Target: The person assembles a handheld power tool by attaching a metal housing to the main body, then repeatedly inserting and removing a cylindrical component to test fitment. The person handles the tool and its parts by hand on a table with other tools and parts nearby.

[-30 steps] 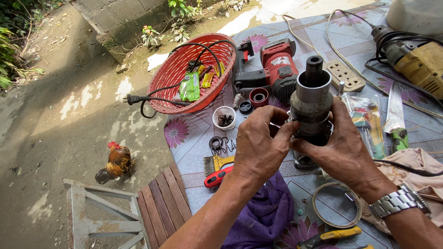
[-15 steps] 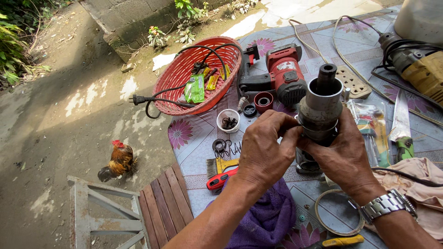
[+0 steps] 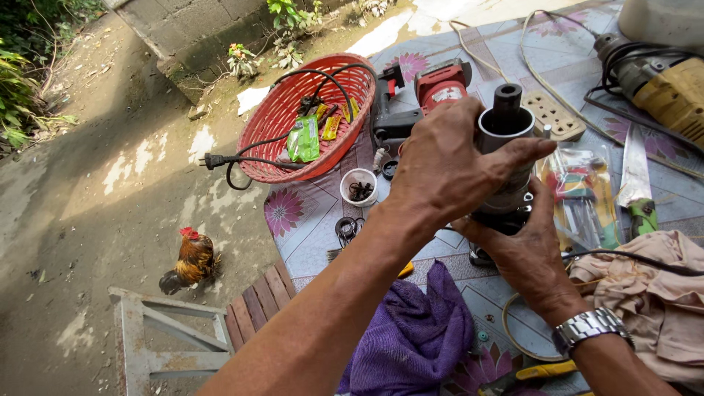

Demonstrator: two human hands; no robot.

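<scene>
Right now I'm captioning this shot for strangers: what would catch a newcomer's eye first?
Mid-frame, the left hand closes over a grey metal power-tool housing while the right hand supports it from below. Behind them a red plastic basket holding packets and a black cord sits at the edge of a flowered tablecloth. Down on the dirt ground at left, a small rooster stands.

I'm looking at an outdoor repair spot in a home yard — a table under a floral-patterned plastic cloth strewn with a red power tool and a yellow electric drill. Bare packed dirt ground, a grey concrete block wall and a small reddish-brown rooster mark it as a backyard — no proper workshop.
</scene>
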